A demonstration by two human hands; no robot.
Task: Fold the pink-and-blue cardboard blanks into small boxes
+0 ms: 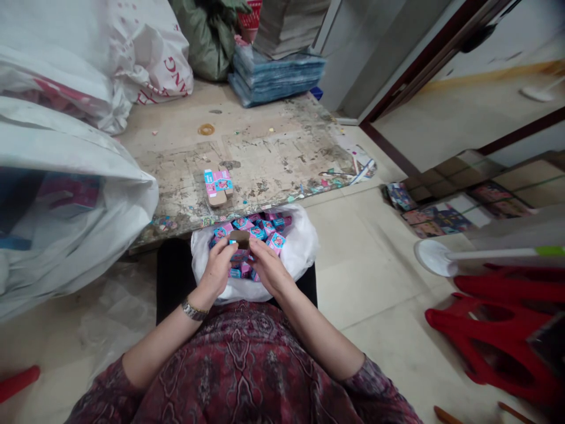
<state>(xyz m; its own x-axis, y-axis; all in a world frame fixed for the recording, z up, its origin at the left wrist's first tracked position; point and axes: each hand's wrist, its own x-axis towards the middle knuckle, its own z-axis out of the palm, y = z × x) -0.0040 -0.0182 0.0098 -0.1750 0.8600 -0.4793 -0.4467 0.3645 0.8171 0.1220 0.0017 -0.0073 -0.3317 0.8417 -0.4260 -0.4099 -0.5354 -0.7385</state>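
Between my two hands is a small pink and blue cardboard box [239, 255], its brown inside showing at the top. My left hand [217, 266] grips its left side, thumb at the upper edge. On the opposite side my right hand [270, 265] has its fingers closed on the same box. Below lies a white plastic bag [302, 240], its mouth spread wide on my lap, holding several folded pink and blue boxes [276, 241]. A flat, unfolded box blank [218, 185] rests on the worn table near its front edge.
The stained wooden table [260, 153] bears rubber bands [206, 129], a blue plastic-wrapped stack [276, 75] and a green sack [207, 41]. A large white sack [66, 235] bulges at the left. Red stools [498, 330] and bundled cartons [445, 206] are on the right.
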